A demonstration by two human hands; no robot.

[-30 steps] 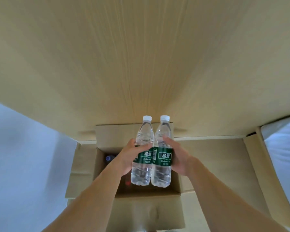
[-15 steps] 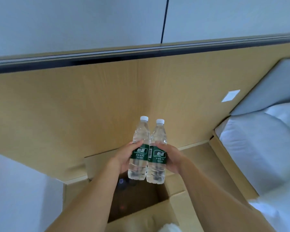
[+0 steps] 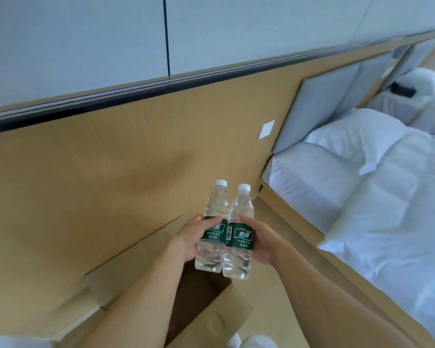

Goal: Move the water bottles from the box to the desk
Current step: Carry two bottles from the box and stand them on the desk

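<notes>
Two clear water bottles with white caps and green labels stand upright side by side in the air above the open cardboard box [image 3: 219, 320]. My left hand [image 3: 190, 238] grips the left bottle [image 3: 212, 224] at its label. My right hand [image 3: 261, 243] grips the right bottle [image 3: 239, 232] at its label. The two bottles touch each other. The box sits on the floor below my forearms; its dark inside is mostly hidden by my left arm. No desk is in view.
A wood-panelled wall [image 3: 98, 184] runs behind the box, with grey-white wall above it. A bed with white bedding [image 3: 377, 192] and a wooden frame fills the right side. A white wall plate [image 3: 266, 129] sits on the panel.
Both hands have lifted the two bottles higher out of the box. The view has swung up and to the right, bringing the bed and upper wall into sight.
</notes>
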